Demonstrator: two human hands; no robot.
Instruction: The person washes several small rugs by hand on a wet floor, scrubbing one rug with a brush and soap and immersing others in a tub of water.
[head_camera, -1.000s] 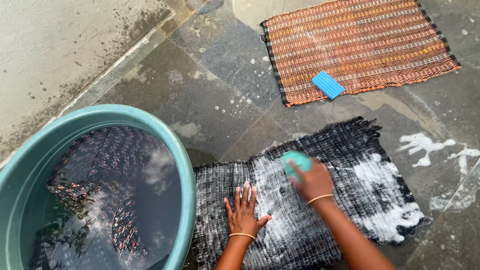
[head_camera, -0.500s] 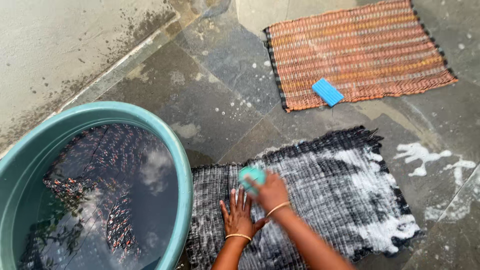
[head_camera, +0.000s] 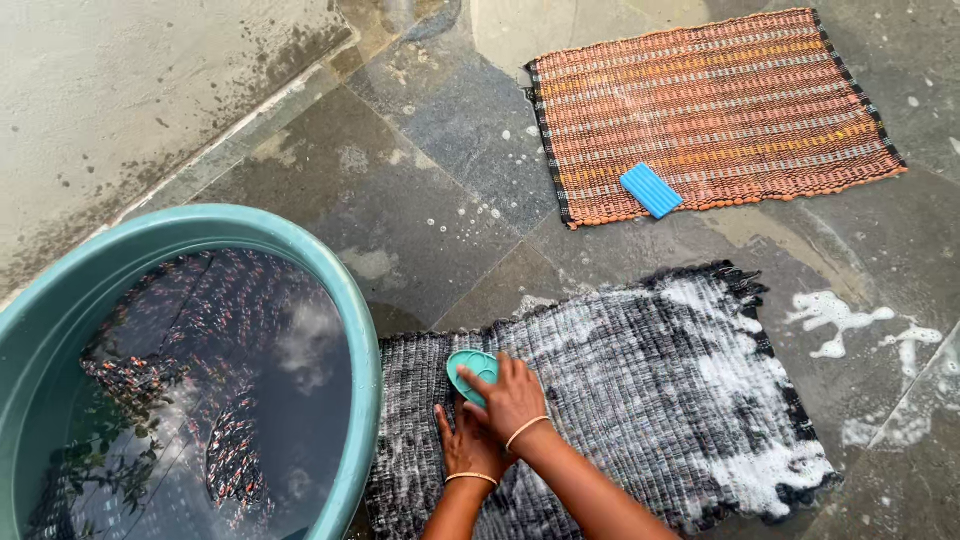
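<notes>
Right hand (head_camera: 515, 400) grips the brush (head_camera: 473, 368) near the dark mat's (head_camera: 640, 400) left edge; left hand (head_camera: 466, 450) lies open, flat on the mat, beside the tub (head_camera: 340, 290).

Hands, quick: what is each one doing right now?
Left hand: open, flat on the dark mat.
Right hand: closed around the green brush, on the mat.
</notes>
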